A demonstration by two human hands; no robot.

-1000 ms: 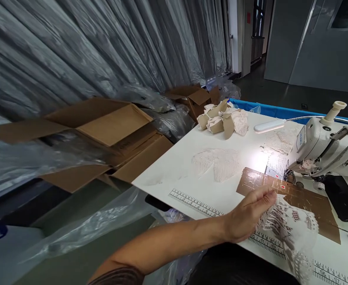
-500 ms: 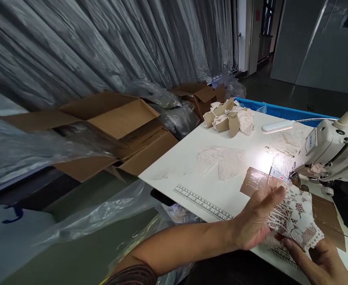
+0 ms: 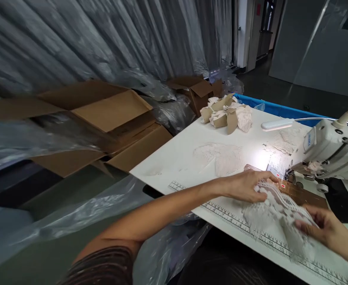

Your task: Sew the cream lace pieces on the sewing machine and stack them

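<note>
Between my hands a white lace piece (image 3: 280, 209) hangs over the table's near edge, close in front of the sewing machine (image 3: 325, 146). My left hand (image 3: 251, 186) pinches its upper left end, fingers beside the machine's brown metal plate (image 3: 304, 193). At the lace's right end, my right hand (image 3: 325, 225) grips it between thumb and fingers. The lace's lower part is blurred by motion. More lace (image 3: 277, 158) lies under the machine's lamp light, behind the needle area.
Another pale lace piece (image 3: 221, 156) lies flat on the white table (image 3: 174, 158). Lace bundles with brown card (image 3: 227, 113) sit at its far corner. A ruler scale (image 3: 236, 221) runs along the near edge. Open cartons (image 3: 111, 111) and plastic sheeting stand to the left.
The lace has been turned and lowered toward the table edge, away from the needle area. My left hand has moved up and left; my right hand has risen and grips the lace's right side.
</note>
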